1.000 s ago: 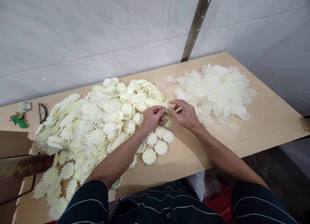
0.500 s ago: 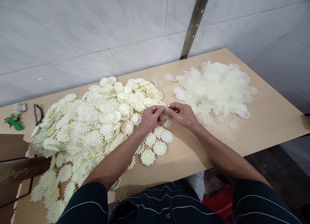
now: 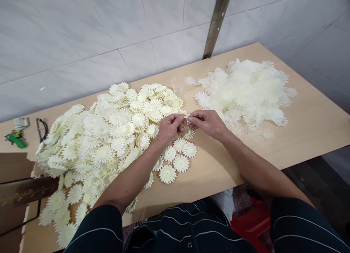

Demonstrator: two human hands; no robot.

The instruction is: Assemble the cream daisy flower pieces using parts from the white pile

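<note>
Between my fingertips is a small white petal piece (image 3: 186, 115), partly covered by the fingers. My left hand (image 3: 171, 127) pinches it from the left, thumb against forefinger. From the other side my right hand (image 3: 205, 122) pinches the same piece, and the two hands almost meet. Just below them lie several loose cream flower discs (image 3: 181, 163) with a dark dot at the centre. A large heap of cream flower discs (image 3: 104, 154) spreads to the left of my hands. Behind and right of them rises a paler, thinner pile of white petal layers (image 3: 251, 92).
The wooden table (image 3: 308, 136) stands against a tiled wall (image 3: 82, 34) with an upright metal strip (image 3: 217, 25). At its left end lie a green tool (image 3: 16, 139) and a black looped item (image 3: 42, 129). A red stool (image 3: 251, 223) stands below the front edge.
My hands have stayed together, and more of the white petal piece now shows between the fingertips. The camera view has shifted slightly.
</note>
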